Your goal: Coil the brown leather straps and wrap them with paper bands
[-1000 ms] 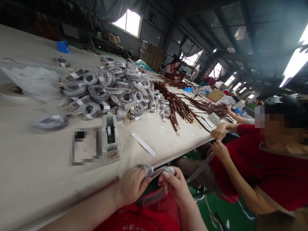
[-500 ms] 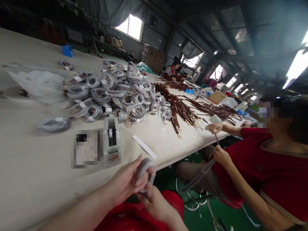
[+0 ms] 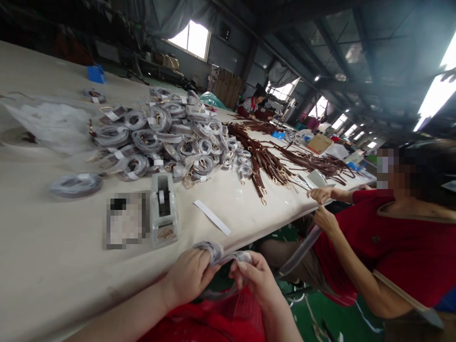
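Observation:
Both my hands are at the table's front edge with a plastic-wrapped strap (image 3: 225, 259) between them. My left hand (image 3: 188, 275) is closed round the coiled part of it. Fingers of my right hand (image 3: 254, 275) pinch a length of the same strap, and a loop of it hangs below, over my red clothing. Beyond my hands a white paper strip (image 3: 212, 217) lies on the table. To its left stands a tape dispenser (image 3: 164, 209). A large pile of wrapped, coiled straps (image 3: 160, 133) with gold clasps lies behind, and one separate coil (image 3: 76, 185) rests at the left.
Brown straps (image 3: 261, 161) with gold clasps spread across the table (image 3: 245, 213) to the right of the pile. Close on the right sits a person in red (image 3: 384, 237), both hands on a strap. Another person (image 3: 251, 104) is at the far end. Clear plastic (image 3: 53, 123) lies at left.
My hands have moved apart, the right one shifting to the right with a stretch of strap. The coil, held up as a ring before, now lies lower and partly unwound between them.

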The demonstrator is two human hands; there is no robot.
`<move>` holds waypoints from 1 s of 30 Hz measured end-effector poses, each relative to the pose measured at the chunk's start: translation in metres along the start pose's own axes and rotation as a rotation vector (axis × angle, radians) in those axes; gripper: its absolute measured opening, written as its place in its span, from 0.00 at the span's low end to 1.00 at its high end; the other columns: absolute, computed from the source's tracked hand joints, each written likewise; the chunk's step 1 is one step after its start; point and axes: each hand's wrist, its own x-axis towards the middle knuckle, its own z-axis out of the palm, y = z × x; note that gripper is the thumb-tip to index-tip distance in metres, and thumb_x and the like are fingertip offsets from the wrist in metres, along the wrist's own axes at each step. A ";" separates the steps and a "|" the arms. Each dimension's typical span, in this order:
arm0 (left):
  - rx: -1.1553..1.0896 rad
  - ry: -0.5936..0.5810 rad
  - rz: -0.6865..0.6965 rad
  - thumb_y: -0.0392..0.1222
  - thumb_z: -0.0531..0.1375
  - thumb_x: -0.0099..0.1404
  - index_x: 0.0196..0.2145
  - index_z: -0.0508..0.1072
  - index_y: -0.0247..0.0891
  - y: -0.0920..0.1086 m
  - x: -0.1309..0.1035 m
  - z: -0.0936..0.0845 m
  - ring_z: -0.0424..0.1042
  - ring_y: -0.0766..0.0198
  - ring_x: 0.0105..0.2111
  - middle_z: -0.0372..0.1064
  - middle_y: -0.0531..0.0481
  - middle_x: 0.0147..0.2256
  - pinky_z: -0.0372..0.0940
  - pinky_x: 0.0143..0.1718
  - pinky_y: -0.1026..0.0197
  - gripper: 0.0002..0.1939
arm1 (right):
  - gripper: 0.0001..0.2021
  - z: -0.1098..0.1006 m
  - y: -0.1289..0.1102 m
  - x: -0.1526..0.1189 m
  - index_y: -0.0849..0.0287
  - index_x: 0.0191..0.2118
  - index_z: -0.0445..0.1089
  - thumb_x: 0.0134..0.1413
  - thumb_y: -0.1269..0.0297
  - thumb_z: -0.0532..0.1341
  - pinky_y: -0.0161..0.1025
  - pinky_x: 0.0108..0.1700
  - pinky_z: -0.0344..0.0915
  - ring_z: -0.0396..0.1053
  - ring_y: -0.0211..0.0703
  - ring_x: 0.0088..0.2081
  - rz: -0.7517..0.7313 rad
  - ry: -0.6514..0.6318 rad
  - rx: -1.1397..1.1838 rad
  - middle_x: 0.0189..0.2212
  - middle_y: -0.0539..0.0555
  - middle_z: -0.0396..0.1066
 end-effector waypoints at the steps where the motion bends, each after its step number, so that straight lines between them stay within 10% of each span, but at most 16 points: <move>1: -0.135 -0.052 -0.107 0.51 0.47 0.72 0.28 0.73 0.38 0.006 0.002 -0.003 0.71 0.56 0.25 0.73 0.44 0.24 0.63 0.29 0.59 0.23 | 0.17 -0.003 0.002 0.004 0.63 0.29 0.77 0.53 0.51 0.66 0.34 0.28 0.63 0.62 0.35 0.18 -0.003 0.046 -0.097 0.16 0.49 0.69; 6: -1.084 -0.378 -0.690 0.63 0.46 0.69 0.22 0.70 0.39 0.031 0.006 -0.013 0.52 0.69 0.10 0.55 0.58 0.09 0.54 0.16 0.65 0.30 | 0.15 -0.013 0.012 0.010 0.59 0.43 0.76 0.53 0.56 0.67 0.44 0.50 0.66 0.72 0.50 0.43 -0.166 0.255 -0.494 0.39 0.58 0.76; 11: -1.577 -0.284 -0.921 0.68 0.56 0.61 0.19 0.72 0.36 0.036 0.012 -0.022 0.42 0.75 0.07 0.46 0.64 0.06 0.61 0.17 0.66 0.31 | 0.21 -0.001 0.019 0.000 0.55 0.56 0.69 0.59 0.54 0.62 0.50 0.58 0.62 0.68 0.54 0.55 -0.088 -0.126 -0.246 0.53 0.59 0.71; 15: -1.725 -0.161 -0.892 0.64 0.64 0.57 0.26 0.76 0.32 0.033 0.026 -0.037 0.46 0.76 0.10 0.51 0.64 0.10 0.62 0.20 0.68 0.28 | 0.26 0.019 0.041 0.000 0.57 0.58 0.66 0.54 0.57 0.67 0.43 0.53 0.66 0.70 0.48 0.49 -0.090 -0.138 -0.251 0.51 0.58 0.72; 20: -1.822 -0.060 -0.810 0.51 0.58 0.68 0.35 0.79 0.29 0.024 0.041 -0.056 0.61 0.71 0.18 0.61 0.57 0.16 0.69 0.33 0.63 0.20 | 0.21 0.023 0.066 0.008 0.62 0.37 0.70 0.48 0.48 0.69 0.33 0.27 0.64 0.65 0.35 0.23 0.063 -0.020 -0.146 0.24 0.49 0.70; 30: -1.685 0.276 -0.775 0.39 0.52 0.71 0.40 0.77 0.30 0.000 0.064 -0.089 0.66 0.67 0.24 0.62 0.54 0.24 0.66 0.53 0.54 0.15 | 0.21 0.026 0.060 -0.002 0.60 0.30 0.65 0.51 0.46 0.67 0.28 0.19 0.46 0.47 0.28 0.17 0.138 -0.075 -0.085 0.16 0.42 0.57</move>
